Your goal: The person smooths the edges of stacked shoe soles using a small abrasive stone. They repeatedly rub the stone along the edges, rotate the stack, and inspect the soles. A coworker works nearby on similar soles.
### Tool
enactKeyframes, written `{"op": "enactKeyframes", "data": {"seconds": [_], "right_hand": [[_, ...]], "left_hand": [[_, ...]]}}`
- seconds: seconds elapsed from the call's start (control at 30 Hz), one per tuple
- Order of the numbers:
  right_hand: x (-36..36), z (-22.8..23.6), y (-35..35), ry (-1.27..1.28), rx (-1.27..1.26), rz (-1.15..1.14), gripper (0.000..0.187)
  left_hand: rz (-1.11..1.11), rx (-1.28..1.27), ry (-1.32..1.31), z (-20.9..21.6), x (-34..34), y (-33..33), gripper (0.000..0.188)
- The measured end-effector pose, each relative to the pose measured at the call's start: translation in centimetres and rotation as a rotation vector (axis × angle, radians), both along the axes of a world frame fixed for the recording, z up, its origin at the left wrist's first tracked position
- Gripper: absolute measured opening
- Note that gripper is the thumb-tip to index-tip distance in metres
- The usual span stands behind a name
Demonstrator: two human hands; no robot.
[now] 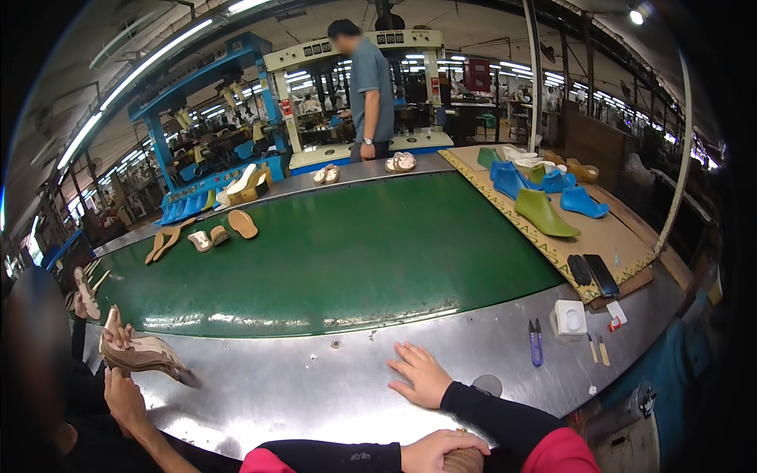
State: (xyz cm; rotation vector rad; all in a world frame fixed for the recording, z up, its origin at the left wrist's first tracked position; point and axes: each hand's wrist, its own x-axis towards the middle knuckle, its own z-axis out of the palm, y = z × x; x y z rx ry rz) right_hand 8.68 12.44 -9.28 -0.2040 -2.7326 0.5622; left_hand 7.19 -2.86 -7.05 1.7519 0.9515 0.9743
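My right hand (423, 375) lies on the bare metal border of the workbench (315, 366), its fingers spread and nothing in them. Below it, at the lower edge of the head view, my left hand (438, 450) is closed around a brown, rounded, faintly striped thing (465, 460). Most of that thing is cut off by the frame, so I cannot tell its kind. Right of my right hand sits a grey disc (487, 385), partly behind my sleeve. Farther right are purple-handled thread snips (536, 343).
A green conveyor belt (355, 252) carries soles (243, 224) and shoe parts. At right, a board (544, 229) holds blue and green shoe lasts (546, 213) and a phone (602, 275). A co-worker at left handles a sandal (146, 353); another person (371, 94) stands across the bench.
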Motion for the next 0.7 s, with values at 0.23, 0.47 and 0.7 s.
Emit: {"op": "enactKeyframes", "data": {"seconds": [0.23, 0.47, 0.7], "right_hand": [[0.0, -0.2, 0.0, 0.026, -0.008, 0.002, 0.051], [0.0, 0.1, 0.0, 0.008, -0.028, -0.002, 0.051], [0.0, 0.0, 0.0, 0.013, -0.029, -0.002, 0.051]], "left_hand": [[-0.120, -0.412, -0.004, 1.2, -0.4, 0.2, 0.064], [-0.032, 0.027, 0.051, -0.2, -0.2, 0.4, 0.065], [-0.068, 0.085, 0.048, 0.1, -0.3, 0.6, 0.064]]}}
